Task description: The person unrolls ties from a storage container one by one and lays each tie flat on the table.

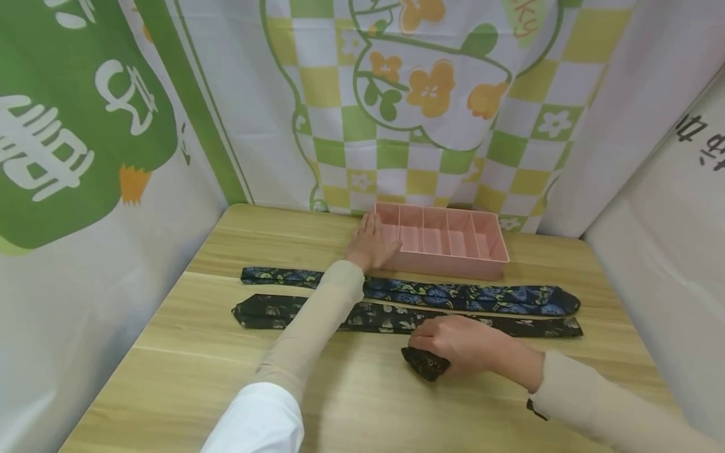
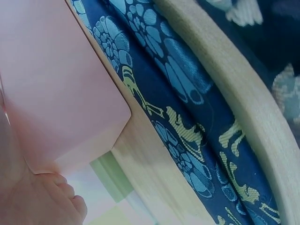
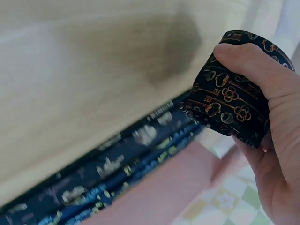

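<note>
A rolled necktie (image 3: 229,96), black with gold and orange keys, is gripped in my right hand (image 1: 461,343), above the near side of the ties. In the right wrist view the thumb lies across the roll. My left hand (image 1: 370,242) holds the left end of a pink divided box (image 1: 447,263), its thumb over the front rim and its fingers around the end wall. Nearest the box lies a dark blue necktie (image 1: 470,297) with blue flowers, stretched out lengthwise. Parallel to it, a black necktie (image 1: 374,318) with pale motifs lies closer to me, partly behind my left sleeve.
The light wooden table (image 1: 187,377) meets a patterned curtain (image 1: 391,151) behind the box. Printed cloth (image 1: 73,126) hangs on the left, and a white cloth wall (image 1: 668,207) stands on the right. Inside the box, thin dividers form several narrow compartments.
</note>
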### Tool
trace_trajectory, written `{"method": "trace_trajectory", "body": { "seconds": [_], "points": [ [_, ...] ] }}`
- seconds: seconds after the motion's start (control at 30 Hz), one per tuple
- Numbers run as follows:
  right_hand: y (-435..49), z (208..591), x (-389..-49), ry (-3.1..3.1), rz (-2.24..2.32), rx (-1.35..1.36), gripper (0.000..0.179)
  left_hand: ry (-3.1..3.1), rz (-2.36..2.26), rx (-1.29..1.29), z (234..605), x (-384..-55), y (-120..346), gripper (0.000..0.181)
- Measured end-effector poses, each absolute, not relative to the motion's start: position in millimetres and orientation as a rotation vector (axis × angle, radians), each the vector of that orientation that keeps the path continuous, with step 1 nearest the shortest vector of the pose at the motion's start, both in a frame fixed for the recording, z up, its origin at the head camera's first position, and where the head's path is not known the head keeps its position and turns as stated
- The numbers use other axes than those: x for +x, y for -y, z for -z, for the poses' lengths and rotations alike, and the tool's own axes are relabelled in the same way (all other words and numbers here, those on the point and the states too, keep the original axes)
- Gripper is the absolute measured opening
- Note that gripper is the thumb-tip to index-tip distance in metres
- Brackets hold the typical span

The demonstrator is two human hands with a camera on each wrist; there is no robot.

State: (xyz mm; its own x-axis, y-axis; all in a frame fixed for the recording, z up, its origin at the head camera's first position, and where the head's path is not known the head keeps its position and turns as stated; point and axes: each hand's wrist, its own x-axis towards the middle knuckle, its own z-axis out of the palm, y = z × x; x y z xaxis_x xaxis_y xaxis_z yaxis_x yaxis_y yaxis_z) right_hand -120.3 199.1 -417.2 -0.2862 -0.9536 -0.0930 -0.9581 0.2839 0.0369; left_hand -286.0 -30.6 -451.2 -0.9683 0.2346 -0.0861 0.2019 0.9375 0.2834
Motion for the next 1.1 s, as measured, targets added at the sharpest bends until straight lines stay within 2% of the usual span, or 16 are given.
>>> {"method": "trace_trajectory", "body": {
  "seconds": [0.2,0.47,0.73,0.8,0.97,1.1],
  "points": [
    [-197.0,434.7,-114.2,-2.416,-0.103,-1.963,0.069,-2.960,-0.412,0.323,452.8,-289.8,30.3,0.093],
    [-191.8,449.8,-117.2,-2.204,-0.069,-2.322,0.073,-2.955,-0.401,0.324,459.7,-295.3,30.6,0.094],
    [-187.1,450.9,-122.7,-2.166,-0.178,-2.496,0.053,-2.954,-0.386,0.345,453.4,-292.3,27.9,0.093],
    [-188.8,447.3,-123.3,-2.193,-0.226,-2.480,0.058,-2.956,-0.375,0.350,450.5,-292.1,27.8,0.093],
    [-200.1,434.0,-121.5,-2.256,-0.233,-2.365,0.091,-2.912,-0.376,0.340,456.2,-302.3,28.8,0.096],
    [-211.6,424.1,-118.8,-2.337,-0.154,-2.316,0.099,-2.876,-0.439,0.337,458.4,-304.5,30.9,0.098]
  ]
}}
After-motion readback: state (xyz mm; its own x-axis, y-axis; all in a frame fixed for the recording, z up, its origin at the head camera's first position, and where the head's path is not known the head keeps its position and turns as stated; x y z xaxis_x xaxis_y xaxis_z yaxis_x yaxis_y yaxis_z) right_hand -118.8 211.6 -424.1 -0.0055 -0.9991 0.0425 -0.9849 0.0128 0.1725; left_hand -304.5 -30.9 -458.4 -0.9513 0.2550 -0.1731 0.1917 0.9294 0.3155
